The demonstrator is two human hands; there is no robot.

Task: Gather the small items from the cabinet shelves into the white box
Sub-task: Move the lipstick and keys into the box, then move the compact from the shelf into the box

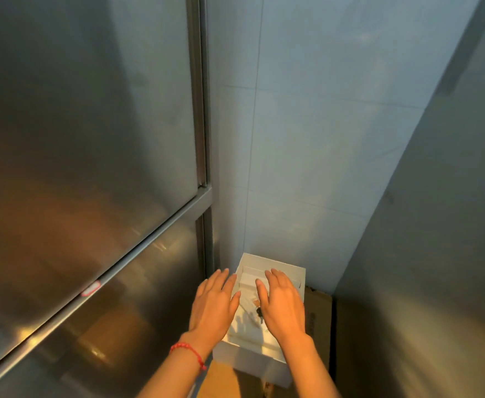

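Lying beneath flat fingers [224, 282]: white box [252, 356]

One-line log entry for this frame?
left hand: open, over white box | right hand: open, over box | box: small items inside, on cardboard carton | cabinet doors: closed

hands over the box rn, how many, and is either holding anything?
2. Left hand is spread flat over the left edge of the white box; right hand is flat over its middle. Neither holds anything.
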